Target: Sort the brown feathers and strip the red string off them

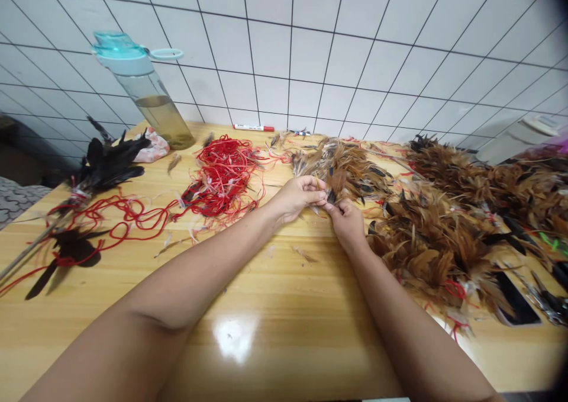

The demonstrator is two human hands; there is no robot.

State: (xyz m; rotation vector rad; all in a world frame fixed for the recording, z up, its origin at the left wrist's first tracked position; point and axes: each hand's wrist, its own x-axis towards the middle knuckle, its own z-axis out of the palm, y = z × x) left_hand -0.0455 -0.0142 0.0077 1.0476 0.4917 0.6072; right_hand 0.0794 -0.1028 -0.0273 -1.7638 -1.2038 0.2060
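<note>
Over the middle of the wooden table, my left hand (306, 196) and my right hand (347, 219) meet with their fingertips close together. Between them stands a small brown feather (338, 180), its dark base pinched in the fingers. My right thumb and finger close on that base; the left fingers pinch at the same spot, and a thin yellowish sliver shows by them. Just behind the hands lies a loose pile of brown feathers (355, 162). Left of my left hand is a tangled heap of red cord (224, 174).
A water bottle (162, 115) stands at the back left near black feathers (104, 165) tied on a stick. Brown feather bundles (426, 242) cover the right side, beside a phone (517, 301) and scissors (544, 298). A red marker (252, 128) lies by the tiled wall.
</note>
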